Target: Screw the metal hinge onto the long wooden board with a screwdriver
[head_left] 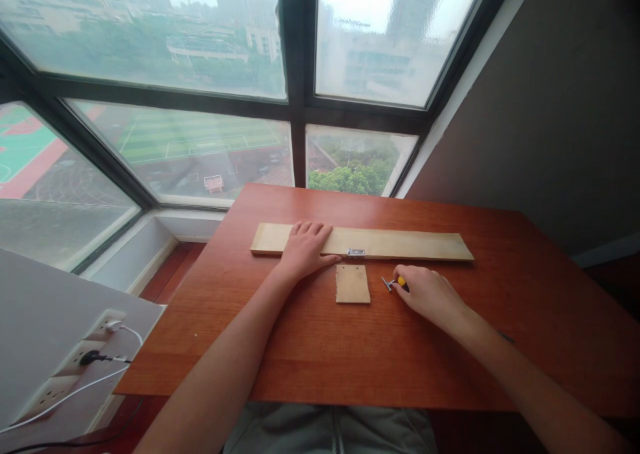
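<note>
Left hand [306, 246] spread flat on long board [410, 244]; right hand [429, 293] curled round yellow-handled tool [402, 282], four o'clock from metal fitting [356, 253]; small board [353, 285] at fitting's six o'clock.

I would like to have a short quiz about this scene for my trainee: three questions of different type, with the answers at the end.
1. Multiple choice: What does the left hand rest on?
a) the window frame
b) the long board
c) the wall socket

2. True or false: The small wooden piece lies nearer the camera than the long board.

3. Fill the gap: The right hand holds a tool with a bright ______ part.

Key: 1. b; 2. true; 3. yellow.
</note>
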{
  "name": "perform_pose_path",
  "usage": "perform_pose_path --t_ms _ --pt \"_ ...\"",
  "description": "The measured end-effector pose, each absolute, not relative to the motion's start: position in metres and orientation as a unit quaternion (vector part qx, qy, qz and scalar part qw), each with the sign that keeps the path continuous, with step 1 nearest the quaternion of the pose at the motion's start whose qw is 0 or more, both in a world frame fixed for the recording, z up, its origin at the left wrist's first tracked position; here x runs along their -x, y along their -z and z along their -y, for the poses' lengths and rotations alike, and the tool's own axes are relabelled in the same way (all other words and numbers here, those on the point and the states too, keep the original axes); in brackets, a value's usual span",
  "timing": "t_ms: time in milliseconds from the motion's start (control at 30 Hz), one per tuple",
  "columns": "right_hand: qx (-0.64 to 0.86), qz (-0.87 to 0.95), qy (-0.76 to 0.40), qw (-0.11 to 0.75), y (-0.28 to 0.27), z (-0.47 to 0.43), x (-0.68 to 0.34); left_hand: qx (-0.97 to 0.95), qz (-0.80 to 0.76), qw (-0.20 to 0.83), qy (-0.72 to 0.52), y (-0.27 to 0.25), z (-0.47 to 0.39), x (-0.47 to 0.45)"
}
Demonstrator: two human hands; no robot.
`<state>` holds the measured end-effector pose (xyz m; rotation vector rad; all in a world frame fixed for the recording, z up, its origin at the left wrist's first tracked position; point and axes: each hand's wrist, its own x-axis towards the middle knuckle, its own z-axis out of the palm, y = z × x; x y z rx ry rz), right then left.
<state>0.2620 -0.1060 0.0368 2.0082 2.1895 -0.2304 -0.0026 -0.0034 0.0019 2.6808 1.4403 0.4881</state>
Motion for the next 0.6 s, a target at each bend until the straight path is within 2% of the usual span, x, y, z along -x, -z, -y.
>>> perform_pose_path --t_ms 267,433,600 --pt "-0.672 -0.732 0.082 0.078 -0.035 0.106 -0.264 -0.869 -0.468 0.025 -0.157 -0.002 0.004 0.003" --pt "-0.671 -0.733 0.097 0.045 -0.04 0.097 -0.261 -0.868 -0.471 0.026 -0.153 -0.003 0.004 0.002" --pt "-0.66 -0.749 0.063 -0.001 -0.058 0.074 -0.243 -0.871 -0.464 0.015 -0.158 -0.001 0.003 0.003"
